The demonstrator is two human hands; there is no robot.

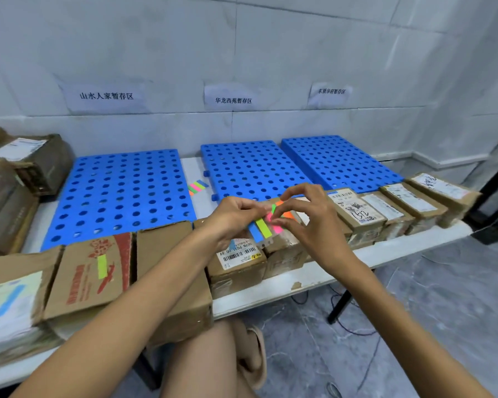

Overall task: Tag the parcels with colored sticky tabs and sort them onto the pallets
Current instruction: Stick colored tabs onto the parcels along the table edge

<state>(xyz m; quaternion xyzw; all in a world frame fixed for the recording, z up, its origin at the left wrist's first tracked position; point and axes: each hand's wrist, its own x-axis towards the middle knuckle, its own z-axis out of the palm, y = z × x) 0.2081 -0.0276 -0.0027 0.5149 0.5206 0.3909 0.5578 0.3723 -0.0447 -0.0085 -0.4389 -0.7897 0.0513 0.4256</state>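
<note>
The pallets (121, 196) look like smooth blue plastic with round holes, slightly shiny. Parcels (92, 277) are matt brown cardboard, scuffed, with paper labels. Sticky tabs (263, 228) seem glossy neon film. Counter (385, 251) is smooth white.

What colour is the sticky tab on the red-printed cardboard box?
Neon yellow-green sticky tab, head view.

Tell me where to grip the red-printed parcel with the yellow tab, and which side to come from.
Grip the red-printed parcel by its near and far edges, coming from the front and above. It lies flat near the table's front edge, with the blue-tabbed parcel and a brown box close against its left and right sides, so fingers probably won't fit there.
</note>
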